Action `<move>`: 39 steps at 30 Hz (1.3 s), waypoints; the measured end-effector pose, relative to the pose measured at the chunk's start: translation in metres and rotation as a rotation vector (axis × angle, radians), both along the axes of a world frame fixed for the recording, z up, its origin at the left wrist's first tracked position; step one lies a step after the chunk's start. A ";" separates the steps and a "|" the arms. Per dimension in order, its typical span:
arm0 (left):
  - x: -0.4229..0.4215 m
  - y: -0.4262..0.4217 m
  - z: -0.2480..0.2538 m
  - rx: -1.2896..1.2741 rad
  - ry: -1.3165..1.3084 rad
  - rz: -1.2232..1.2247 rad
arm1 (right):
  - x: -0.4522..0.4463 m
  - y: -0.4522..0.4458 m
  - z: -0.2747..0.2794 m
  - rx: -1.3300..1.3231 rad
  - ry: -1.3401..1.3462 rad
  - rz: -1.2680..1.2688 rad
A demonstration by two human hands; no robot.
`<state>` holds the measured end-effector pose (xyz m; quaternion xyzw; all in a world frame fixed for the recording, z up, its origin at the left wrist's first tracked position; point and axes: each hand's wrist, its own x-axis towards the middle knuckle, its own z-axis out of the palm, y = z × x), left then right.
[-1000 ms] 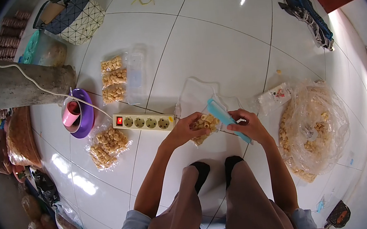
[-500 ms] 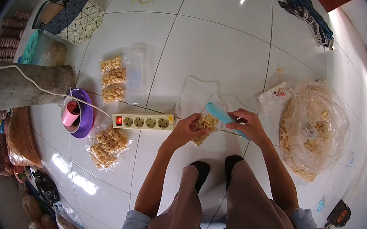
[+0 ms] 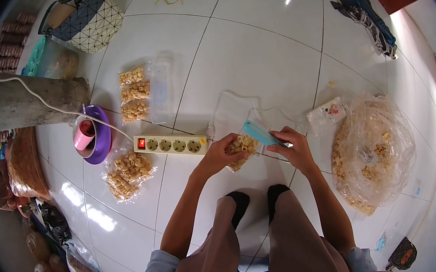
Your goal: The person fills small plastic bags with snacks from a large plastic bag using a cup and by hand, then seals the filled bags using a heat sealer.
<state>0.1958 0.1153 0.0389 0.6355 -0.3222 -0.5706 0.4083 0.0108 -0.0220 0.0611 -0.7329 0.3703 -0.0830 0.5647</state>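
Note:
Between my feet and the power strip, my left hand pinches a small clear bag of ring-shaped snacks at its left side. My right hand grips a light-blue handheld bag sealer, whose far end lies over the bag's upper right edge. Whether its jaws press on the plastic I cannot tell. A white cord loops on the floor behind the bag. Just left of my left hand is the cream power strip, its red switch lit.
A large open plastic sack of snacks stands at right, beside a white packet. Filled snack bags lie left, others farther back. A purple basin holds a pink cup near a concrete pillar.
The sealer has turned flatter and its lower arm no longer shows below my right hand. My right hand has shifted slightly; the left hand and the bag stay nearly in place.

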 end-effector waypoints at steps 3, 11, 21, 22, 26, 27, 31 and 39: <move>0.000 0.001 -0.002 -0.005 -0.001 -0.003 | -0.001 0.000 -0.002 -0.030 -0.004 0.017; 0.001 0.002 -0.009 0.017 -0.020 0.001 | 0.000 -0.002 -0.003 0.009 0.010 0.017; 0.001 0.002 -0.009 0.001 -0.023 0.019 | -0.005 -0.006 -0.007 0.067 -0.014 0.066; 0.001 0.003 -0.010 0.001 -0.023 0.019 | -0.005 -0.007 -0.007 0.080 -0.001 0.046; 0.003 0.003 -0.006 0.034 -0.025 0.008 | -0.007 -0.011 -0.011 0.112 0.022 -0.043; 0.003 0.002 -0.005 0.062 -0.017 -0.008 | -0.008 -0.012 -0.010 0.112 0.022 -0.043; 0.004 0.002 -0.005 0.062 -0.023 0.001 | -0.010 -0.016 -0.009 0.171 0.042 -0.096; 0.001 0.002 -0.009 -0.008 0.191 0.078 | -0.012 -0.015 -0.052 -0.136 0.199 -0.159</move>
